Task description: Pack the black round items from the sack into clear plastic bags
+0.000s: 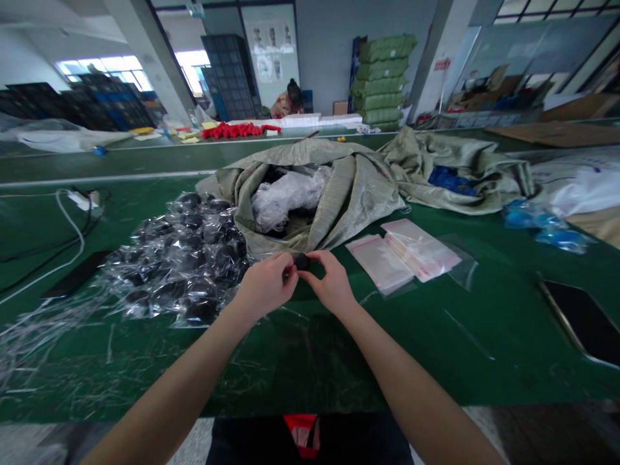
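My left hand (266,283) and my right hand (333,282) meet above the green table, thumbs and fingers pinched on a small black rounded item (302,261) between them. Its kind is hidden by the fingers. To the left lies a heap of black rounded items in clear plastic bags (186,248). Just beyond my hands, a woven sack (351,187) gapes open, with crumpled clear plastic (290,194) in its mouth. Flat clear bags with pinkish edges (382,261) are stacked right of my right hand.
A phone (584,320) lies at the right, and a dark flat device (77,274) at the left beside a white cable (77,226). Plastic strips (43,349) litter the front left. Another sack (460,174) and blue bagged items (547,223) are farther right. A person (290,100) is in the background.
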Demonstrator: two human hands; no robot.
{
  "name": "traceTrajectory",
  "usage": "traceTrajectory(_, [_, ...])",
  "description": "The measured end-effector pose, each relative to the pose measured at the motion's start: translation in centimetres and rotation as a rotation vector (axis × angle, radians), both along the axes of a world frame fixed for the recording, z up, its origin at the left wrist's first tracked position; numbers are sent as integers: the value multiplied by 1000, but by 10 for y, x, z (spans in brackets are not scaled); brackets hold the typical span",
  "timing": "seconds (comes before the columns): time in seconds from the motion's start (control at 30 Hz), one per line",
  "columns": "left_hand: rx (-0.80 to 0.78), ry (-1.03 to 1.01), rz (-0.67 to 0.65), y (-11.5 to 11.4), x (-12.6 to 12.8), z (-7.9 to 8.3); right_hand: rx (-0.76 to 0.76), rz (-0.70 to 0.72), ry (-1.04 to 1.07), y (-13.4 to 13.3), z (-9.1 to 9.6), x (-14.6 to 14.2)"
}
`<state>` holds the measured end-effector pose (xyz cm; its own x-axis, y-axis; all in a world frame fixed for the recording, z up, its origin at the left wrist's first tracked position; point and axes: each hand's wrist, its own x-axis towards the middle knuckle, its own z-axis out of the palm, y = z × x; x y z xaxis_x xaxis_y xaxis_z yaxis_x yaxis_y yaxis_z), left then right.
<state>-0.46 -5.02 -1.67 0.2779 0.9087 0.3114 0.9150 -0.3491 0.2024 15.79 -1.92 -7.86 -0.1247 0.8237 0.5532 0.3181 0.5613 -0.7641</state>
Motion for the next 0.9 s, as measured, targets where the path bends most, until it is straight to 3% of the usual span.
traceTrajectory(0.13, [22, 66, -2, -4, 1, -1, 16, -38, -33, -2, 1, -1])
traceTrajectory(0.33, [41, -20, -29, 0, 1, -4, 32, -22, -19, -4, 3, -1])
traceTrajectory(0.6, [8, -68, -147, 0, 0, -3, -63, 28, 117, 2, -5, -2])
traceTrajectory(0.73, [10, -131, -110, 0, 1, -5, -79, 14, 179, 1, -9, -7])
traceTrajectory(0.9, [85, -157, -21, 0, 1, -8, 20, -52, 154, -4, -4, -8])
